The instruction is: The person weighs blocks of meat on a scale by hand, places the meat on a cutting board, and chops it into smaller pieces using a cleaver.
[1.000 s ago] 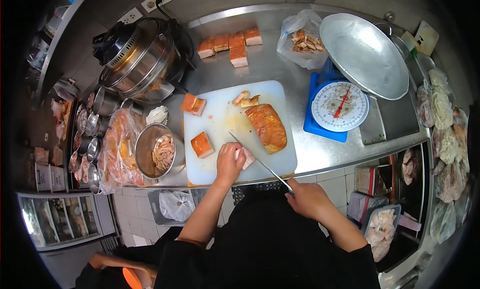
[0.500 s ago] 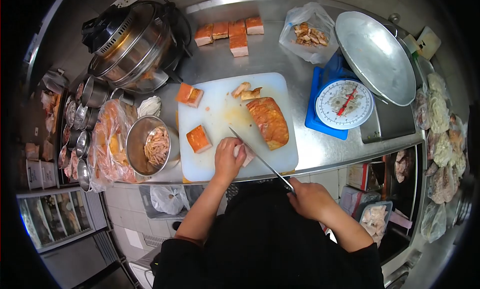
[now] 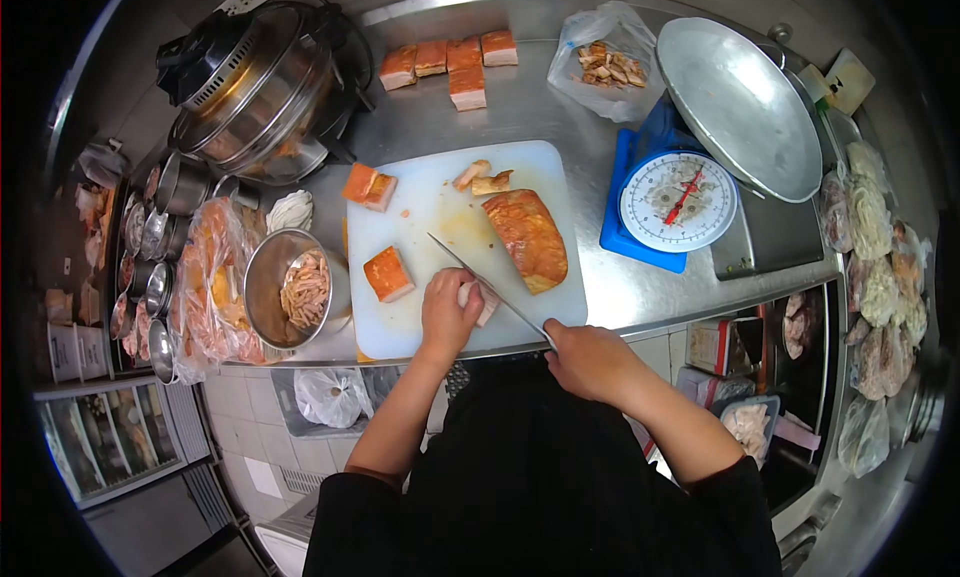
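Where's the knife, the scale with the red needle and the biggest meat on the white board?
Knife (image 3: 508, 303): head view, middle of the blade.
Scale (image 3: 679, 203): head view, on the round dial.
Biggest meat (image 3: 527, 241): head view, middle of its browned top.

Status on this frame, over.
Right hand gripping knife; left hand pinning small meat piece on cutting board. Large browned slab lies just beyond the blade.

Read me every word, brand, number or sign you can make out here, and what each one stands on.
No text is clear enough to quote.
Scale dial: small markings around its edge, too small to read.
White box at far left: dark marks, too blurred to read.
Red-and-white box at right, below the counter: no legible lettering.
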Demonstrator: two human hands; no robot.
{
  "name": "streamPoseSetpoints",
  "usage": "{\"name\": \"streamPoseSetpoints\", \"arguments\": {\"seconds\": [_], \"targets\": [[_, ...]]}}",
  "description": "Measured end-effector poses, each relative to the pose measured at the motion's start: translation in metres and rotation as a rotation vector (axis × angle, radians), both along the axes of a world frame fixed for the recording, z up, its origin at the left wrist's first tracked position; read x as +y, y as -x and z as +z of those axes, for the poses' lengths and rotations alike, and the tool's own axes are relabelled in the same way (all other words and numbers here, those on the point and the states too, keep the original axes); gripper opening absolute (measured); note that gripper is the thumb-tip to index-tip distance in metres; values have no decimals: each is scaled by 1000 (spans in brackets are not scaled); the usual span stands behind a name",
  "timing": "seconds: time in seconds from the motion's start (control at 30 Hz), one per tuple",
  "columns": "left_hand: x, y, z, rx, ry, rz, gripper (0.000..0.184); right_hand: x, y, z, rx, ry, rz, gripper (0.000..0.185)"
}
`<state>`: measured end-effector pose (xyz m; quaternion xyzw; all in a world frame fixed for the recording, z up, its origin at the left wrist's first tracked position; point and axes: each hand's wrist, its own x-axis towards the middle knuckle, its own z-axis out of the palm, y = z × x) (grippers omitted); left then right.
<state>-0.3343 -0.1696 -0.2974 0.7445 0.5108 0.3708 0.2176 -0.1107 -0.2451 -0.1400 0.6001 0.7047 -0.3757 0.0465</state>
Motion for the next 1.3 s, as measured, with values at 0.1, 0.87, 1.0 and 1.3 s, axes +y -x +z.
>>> {"name": "streamPoseSetpoints", "arguments": {"seconds": [0.1, 0.87, 1.0, 1.3], "targets": [[2, 0, -2, 3, 2, -8, 16, 9, 4, -5, 12, 21, 7, 27], [0, 4, 10, -22, 67, -35, 14, 24, 3, -70, 109, -13, -67, 35], [10, 18, 31, 102, 324, -82, 21, 13, -3, -59, 163, -130, -124, 37], [49, -30, 31, 518, 186, -236, 34, -19, -36, -11, 314, -186, -516, 39]]}}
